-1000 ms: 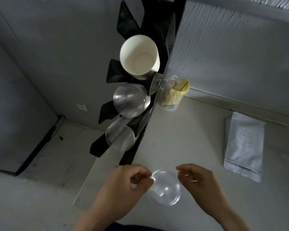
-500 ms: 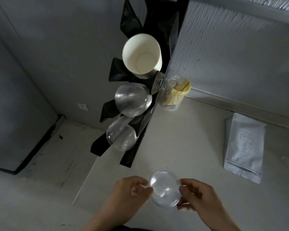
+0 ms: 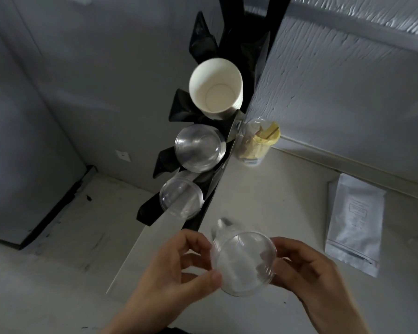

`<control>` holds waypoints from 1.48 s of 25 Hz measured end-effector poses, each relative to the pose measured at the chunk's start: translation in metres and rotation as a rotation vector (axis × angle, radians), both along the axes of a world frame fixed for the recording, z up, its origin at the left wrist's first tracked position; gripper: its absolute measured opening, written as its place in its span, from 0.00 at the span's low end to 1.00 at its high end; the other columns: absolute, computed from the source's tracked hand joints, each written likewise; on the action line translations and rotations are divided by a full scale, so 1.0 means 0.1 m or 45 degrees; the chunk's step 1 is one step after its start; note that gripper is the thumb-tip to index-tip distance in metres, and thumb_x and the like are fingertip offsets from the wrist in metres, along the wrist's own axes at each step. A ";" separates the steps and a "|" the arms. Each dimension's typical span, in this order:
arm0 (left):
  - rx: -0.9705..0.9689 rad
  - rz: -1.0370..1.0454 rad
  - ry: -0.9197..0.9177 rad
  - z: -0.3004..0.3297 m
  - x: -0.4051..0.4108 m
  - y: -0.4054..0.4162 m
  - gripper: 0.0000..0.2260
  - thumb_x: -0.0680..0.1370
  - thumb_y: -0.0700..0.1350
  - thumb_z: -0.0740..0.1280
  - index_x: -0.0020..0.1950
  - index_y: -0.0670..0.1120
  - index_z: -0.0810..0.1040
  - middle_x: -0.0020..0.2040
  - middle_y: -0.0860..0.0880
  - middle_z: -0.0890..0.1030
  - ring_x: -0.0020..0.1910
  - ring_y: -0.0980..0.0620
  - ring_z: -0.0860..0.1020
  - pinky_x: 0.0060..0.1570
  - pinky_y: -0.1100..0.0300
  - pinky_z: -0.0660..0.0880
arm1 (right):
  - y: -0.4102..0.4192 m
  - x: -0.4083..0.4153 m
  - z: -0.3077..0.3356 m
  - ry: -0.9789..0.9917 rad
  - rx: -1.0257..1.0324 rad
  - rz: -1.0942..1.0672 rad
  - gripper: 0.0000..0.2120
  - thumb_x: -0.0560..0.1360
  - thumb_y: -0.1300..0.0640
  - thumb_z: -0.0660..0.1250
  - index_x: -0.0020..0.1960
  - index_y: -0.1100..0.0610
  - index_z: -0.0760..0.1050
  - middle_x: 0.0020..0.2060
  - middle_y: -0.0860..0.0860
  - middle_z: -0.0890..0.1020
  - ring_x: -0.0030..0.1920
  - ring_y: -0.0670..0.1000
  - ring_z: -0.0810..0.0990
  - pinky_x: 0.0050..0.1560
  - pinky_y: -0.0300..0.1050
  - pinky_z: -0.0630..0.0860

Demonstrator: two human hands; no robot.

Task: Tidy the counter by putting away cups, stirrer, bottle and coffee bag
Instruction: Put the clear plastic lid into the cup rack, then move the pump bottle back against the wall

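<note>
my left hand (image 3: 179, 268) pinches the left rim of the clear cup (image 3: 243, 262), thumb and fingers closed on it. the cup is between both hands, held just over the counter (image 3: 263, 194), its mouth facing up at me and its long axis running away from me toward the rack (image 3: 203, 174). the rack lies up and left of the cup — nearer my left hand — with a clear stack (image 3: 181, 200) in its lowest slot, which looks like the spot to aim for. my right hand (image 3: 309, 271) grips the right rim. the coffee bag (image 3: 356, 222) lies flat, well apart to the right.
</note>
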State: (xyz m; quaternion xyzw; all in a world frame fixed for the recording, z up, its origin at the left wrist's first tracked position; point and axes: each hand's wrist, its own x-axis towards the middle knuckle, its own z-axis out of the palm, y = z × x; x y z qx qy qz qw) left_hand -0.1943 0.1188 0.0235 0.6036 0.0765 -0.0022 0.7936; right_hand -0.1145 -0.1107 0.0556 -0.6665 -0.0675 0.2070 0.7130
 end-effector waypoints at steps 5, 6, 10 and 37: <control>-0.110 0.102 -0.218 0.00 -0.19 0.20 0.24 0.62 0.47 0.86 0.49 0.41 0.78 0.42 0.42 0.81 0.39 0.48 0.81 0.35 0.58 0.80 | 0.23 -0.02 0.08 -0.083 0.102 0.177 0.14 0.65 0.65 0.75 0.51 0.59 0.84 0.43 0.66 0.81 0.39 0.54 0.83 0.39 0.44 0.81; -0.122 0.136 -0.238 0.00 -0.21 0.24 0.24 0.62 0.47 0.86 0.49 0.41 0.79 0.41 0.42 0.81 0.38 0.49 0.81 0.35 0.59 0.80 | 0.30 -0.02 0.07 -0.085 0.117 0.196 0.15 0.65 0.63 0.75 0.51 0.59 0.84 0.43 0.67 0.79 0.39 0.54 0.82 0.40 0.45 0.81; -0.107 0.347 -0.251 -0.07 -0.23 0.39 0.18 0.63 0.46 0.84 0.46 0.45 0.80 0.38 0.47 0.79 0.36 0.54 0.78 0.33 0.63 0.78 | 0.62 0.05 0.03 -0.138 0.089 0.270 0.13 0.70 0.66 0.72 0.53 0.57 0.83 0.43 0.63 0.80 0.39 0.55 0.82 0.43 0.45 0.81; 1.519 0.167 -0.421 -0.25 0.18 -0.23 0.28 0.80 0.57 0.63 0.77 0.47 0.67 0.81 0.46 0.63 0.81 0.46 0.57 0.79 0.54 0.54 | 0.27 0.16 -0.37 -0.934 -1.147 0.167 0.35 0.77 0.36 0.58 0.79 0.44 0.50 0.81 0.46 0.50 0.79 0.47 0.43 0.77 0.58 0.47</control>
